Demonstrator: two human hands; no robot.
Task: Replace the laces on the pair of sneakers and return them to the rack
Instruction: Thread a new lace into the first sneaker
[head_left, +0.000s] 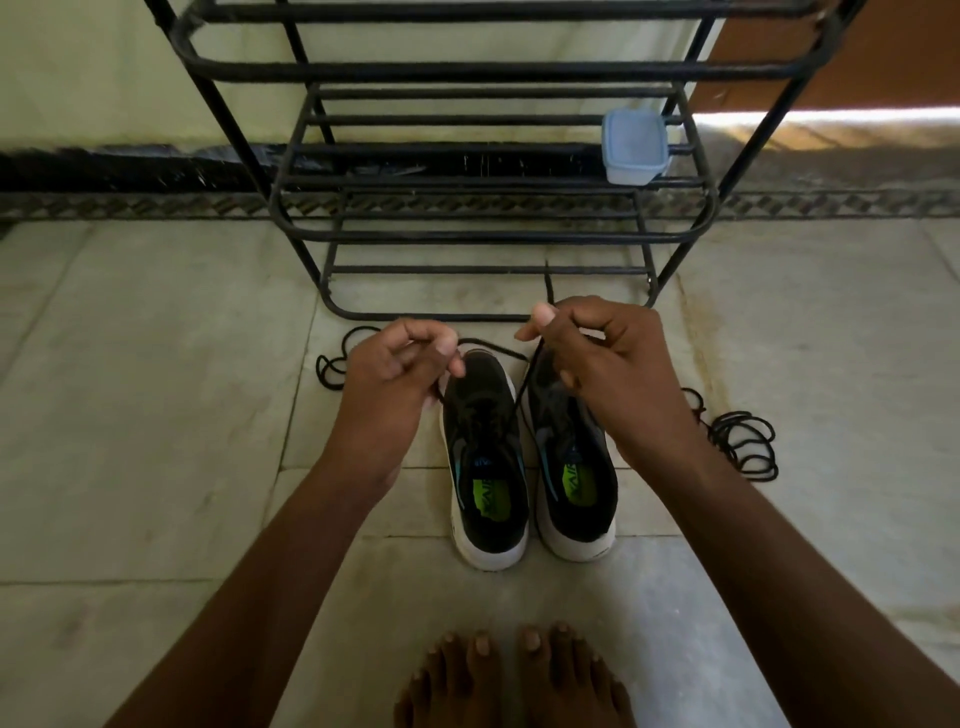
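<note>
Our fingers (441, 353) on the left hand (387, 387) curl around one end of a black lace (498, 347), pinching it just above the toe of the left sneaker (485, 457). The lace runs from that hand across to our right hand (602, 364), whose fingers also curl and pinch it, thumb up; from there a strand drops down to the eyelets of the left sneaker.

Going left to right on the floor (156, 415): a loose black lace (332, 364) lies coiled beside our left hand, then the left sneaker, then the right sneaker (574, 467) touching or just beside it, then another bundle of black lace (743, 441) lies past our right wrist. Both sneakers stand upright on their white soles, long axes running away from us, toes pointing toward the black metal rack (488, 234) and heels toward our bare feet (514, 675).

The rack stands just beyond the toes, against the wall. On one of its lower shelves, toward the right, sits a small clear plastic container (635, 145) with a lid.
</note>
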